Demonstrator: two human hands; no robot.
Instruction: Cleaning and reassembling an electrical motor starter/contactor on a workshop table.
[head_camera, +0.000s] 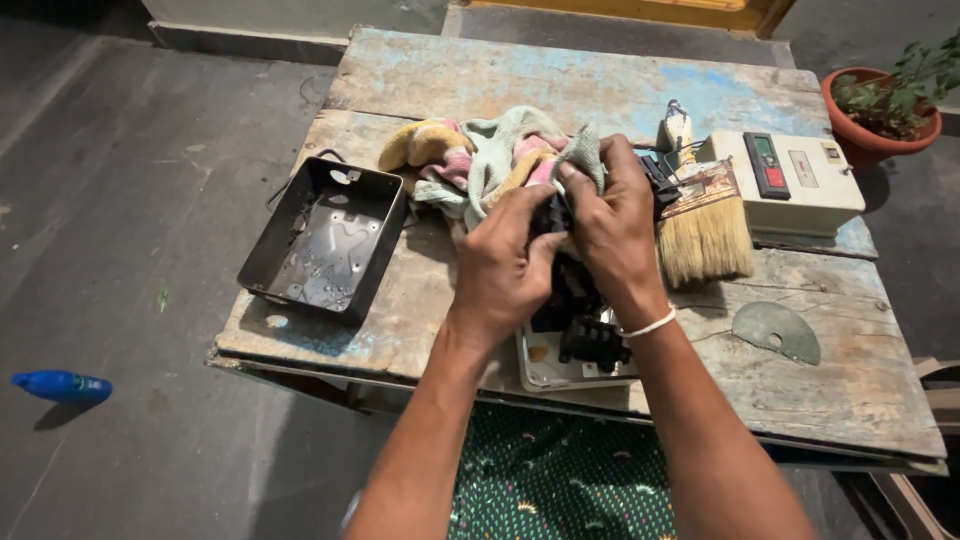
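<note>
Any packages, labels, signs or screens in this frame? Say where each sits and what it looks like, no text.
Cream switch box, table's far right: rectangular, with a dark panel holding green and red buttons and small pale labels.
Blue bottle, on the floor at left: lying down, label unclear.
No signs or lit screens.

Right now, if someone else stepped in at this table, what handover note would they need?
Left hand: gripping a black part from the near side.
Right hand: pressing a rag onto the top of that part.
Below the hands, a white plate with more black parts lies at the table's near edge.
Empty metal box to the left; brush and cream switch box to the right; a grey half-disc lies nearer the right edge.
Done: box is emptied out. Left: cannot tell how clean the part is; the hands hide it.
</note>
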